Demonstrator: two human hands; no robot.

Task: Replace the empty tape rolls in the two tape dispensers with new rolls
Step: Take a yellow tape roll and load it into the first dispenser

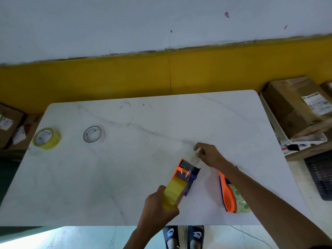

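An orange and purple tape dispenser [186, 170] carries a yellow tape roll [175, 194] near the table's front. My left hand [158, 211] grips that roll and the dispenser's rear. My right hand [208, 155] pinches the clear tape end [195, 158] drawn out past the dispenser's front. A second orange dispenser [228, 194] lies on its side to the right, with a pale green-printed roll [241, 202] in it, partly hidden under my right forearm. At the far left sit a yellow tape roll [47, 138] and an almost bare roll core [93, 134].
The white marble table [125, 177] stands against a yellow and white wall. Cardboard boxes [294, 106] sit on a white tray to the right, a dark crate [321, 177] below them. More boxes [9, 123] are at the left. My feet in slippers show under the front edge.
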